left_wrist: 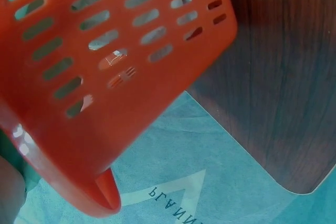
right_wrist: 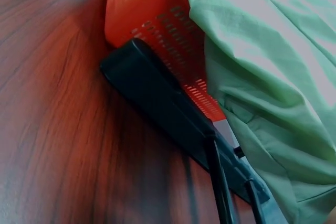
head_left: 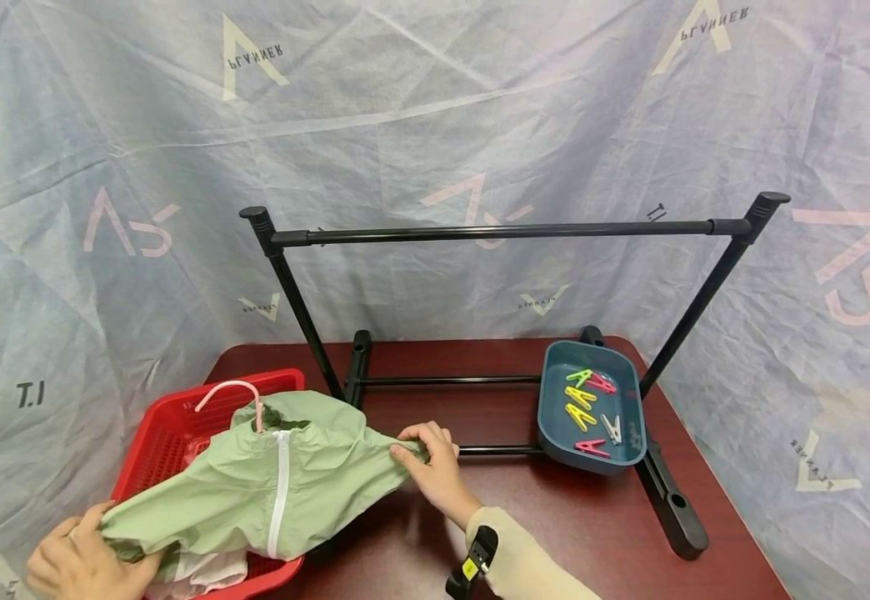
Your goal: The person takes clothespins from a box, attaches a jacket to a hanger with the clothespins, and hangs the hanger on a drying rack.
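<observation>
A light green jacket [head_left: 315,475] with a white zip is spread above the red basket [head_left: 152,423], a pink hanger [head_left: 258,406] poking from its collar. At the lower left my left hand [head_left: 90,558] grips one sleeve end. My right hand [head_left: 432,467] pinches the other sleeve between thumb and fingers, drawing it out to the right. In the right wrist view the green cloth [right_wrist: 262,93] hangs beside the rack's black foot [right_wrist: 152,93]. The left wrist view shows mostly the slotted basket wall [left_wrist: 121,77], with part of the hand at its left edge.
A black rack with a horizontal bar [head_left: 510,232] stands on the dark red table [head_left: 495,517]. On its right side a blue bin [head_left: 555,442] holds several coloured clothespins [head_left: 581,398]. White and pink cloth [head_left: 210,573] lies in the basket under the jacket. Printed sheeting [head_left: 435,125] hangs behind.
</observation>
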`<state>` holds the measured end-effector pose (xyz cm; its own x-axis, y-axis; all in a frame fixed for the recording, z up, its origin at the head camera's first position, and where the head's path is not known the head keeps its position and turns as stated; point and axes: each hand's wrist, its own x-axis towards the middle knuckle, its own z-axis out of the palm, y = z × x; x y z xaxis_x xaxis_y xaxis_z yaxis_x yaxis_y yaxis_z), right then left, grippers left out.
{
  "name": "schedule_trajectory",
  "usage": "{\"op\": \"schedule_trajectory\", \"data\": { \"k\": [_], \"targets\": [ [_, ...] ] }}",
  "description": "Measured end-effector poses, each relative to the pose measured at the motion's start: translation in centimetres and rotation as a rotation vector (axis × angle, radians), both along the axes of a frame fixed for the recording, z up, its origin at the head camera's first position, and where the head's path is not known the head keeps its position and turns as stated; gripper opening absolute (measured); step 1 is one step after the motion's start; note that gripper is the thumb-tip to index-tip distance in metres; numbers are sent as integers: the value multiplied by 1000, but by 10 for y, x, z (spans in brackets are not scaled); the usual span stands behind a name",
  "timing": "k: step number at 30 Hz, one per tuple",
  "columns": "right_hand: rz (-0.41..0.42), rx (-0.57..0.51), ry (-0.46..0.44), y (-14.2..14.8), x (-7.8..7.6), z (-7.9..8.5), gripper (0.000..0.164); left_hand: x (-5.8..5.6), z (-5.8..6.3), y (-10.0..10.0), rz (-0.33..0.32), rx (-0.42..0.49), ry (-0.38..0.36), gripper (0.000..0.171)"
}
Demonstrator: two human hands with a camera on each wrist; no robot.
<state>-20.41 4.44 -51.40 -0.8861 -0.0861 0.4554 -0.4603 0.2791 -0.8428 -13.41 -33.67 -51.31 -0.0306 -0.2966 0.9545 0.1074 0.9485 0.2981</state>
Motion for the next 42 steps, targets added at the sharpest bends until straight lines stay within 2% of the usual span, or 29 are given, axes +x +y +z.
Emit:
{"op": "schedule_trajectory", "data": {
  "k": [16, 22, 27, 35, 38, 42],
  "targets": [
    [-1, 36, 16, 11, -2, 5, 22, 14, 14, 11, -37, 14, -118, 83],
    [-4, 57, 43, 15, 0, 3, 25, 14, 13, 12, -24, 15, -104, 84],
    [-4, 81, 65, 19, -1, 2, 25, 15, 12, 10, -19, 24, -138, 84],
    [49, 119, 44, 29, 1, 5, 24, 15, 4, 1, -20, 26, -185, 86],
    [55, 134, 44, 32, 2, 6, 25, 14, 3, 0, -21, 25, -186, 86],
    [49, 163, 63, 37, 0, 5, 26, 13, 8, 5, -22, 16, -153, 83]
  ]
}}
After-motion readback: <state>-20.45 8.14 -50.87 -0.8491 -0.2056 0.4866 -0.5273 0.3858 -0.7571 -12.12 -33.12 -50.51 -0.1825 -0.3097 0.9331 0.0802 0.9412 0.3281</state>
